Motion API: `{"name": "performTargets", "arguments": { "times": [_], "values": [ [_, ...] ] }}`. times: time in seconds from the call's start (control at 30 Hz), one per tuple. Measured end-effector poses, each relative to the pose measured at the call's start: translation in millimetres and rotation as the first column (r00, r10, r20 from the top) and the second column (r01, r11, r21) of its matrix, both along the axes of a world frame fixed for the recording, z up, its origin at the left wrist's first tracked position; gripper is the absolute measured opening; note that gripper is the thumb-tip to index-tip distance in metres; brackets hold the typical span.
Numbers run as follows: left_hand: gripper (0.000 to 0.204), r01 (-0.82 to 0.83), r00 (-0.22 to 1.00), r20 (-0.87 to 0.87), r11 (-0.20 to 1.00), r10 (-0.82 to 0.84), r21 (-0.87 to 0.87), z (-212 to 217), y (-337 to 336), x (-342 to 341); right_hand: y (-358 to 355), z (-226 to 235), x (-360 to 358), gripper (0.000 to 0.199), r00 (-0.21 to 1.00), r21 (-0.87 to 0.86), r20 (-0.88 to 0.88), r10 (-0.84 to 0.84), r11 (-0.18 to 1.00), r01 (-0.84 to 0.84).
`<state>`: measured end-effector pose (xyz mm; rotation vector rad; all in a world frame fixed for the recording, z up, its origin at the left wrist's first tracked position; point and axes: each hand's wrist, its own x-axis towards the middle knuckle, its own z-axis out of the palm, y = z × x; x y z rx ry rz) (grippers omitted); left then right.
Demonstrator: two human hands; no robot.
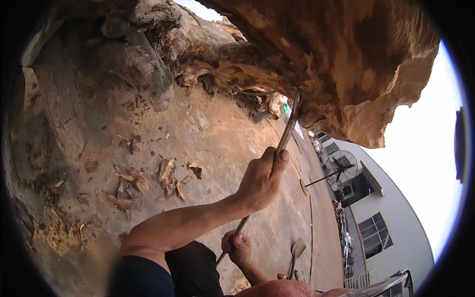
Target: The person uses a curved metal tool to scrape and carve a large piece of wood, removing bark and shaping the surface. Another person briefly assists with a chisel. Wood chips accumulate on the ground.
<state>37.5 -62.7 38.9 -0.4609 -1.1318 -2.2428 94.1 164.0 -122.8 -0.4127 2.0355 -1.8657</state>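
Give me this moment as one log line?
left hand: grips bar high | right hand: grips bar low | bar tip: against stump | ground: wood chips

The tip of the long metal bar (284, 141) is hidden where it meets the underside of the big wood stump (346, 64); its middle is covered by the left hand (261, 180), its lower end by the right hand (236, 247); the right forearm is cut off at the lower edge; the distant clutter along the building (396, 232) is too small to tell.
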Motion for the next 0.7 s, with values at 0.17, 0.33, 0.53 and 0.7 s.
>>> {"name": "performTargets", "arguments": {
  "times": [0.17, 0.33, 0.53, 0.7],
  "values": [
    [0.046, 0.033, 0.999, 0.013, 0.997, -0.034, 0.064, 2, 11, -4, 13, 18, 3, 0.066, 0.994, 0.089, -0.062, -0.089, 0.992, 0.094],
    [0.046, 0.015, 1.000, -0.019, 0.998, -0.014, 0.066, 4, 11, -7, 9, 30, 6, 0.066, 0.995, 0.081, -0.044, -0.084, 0.993, 0.088],
    [0.045, 0.049, 0.997, -0.066, 0.984, -0.038, 0.171, 12, 19, -14, 29, 53, -3, 0.067, 0.986, 0.164, -0.128, -0.112, 0.978, 0.132],
    [0.045, 0.063, 0.996, -0.078, 0.973, -0.047, 0.223, 17, 24, -18, 37, 73, -15, 0.067, 0.977, 0.202, -0.188, -0.100, 0.970, 0.138]
  ]
}}
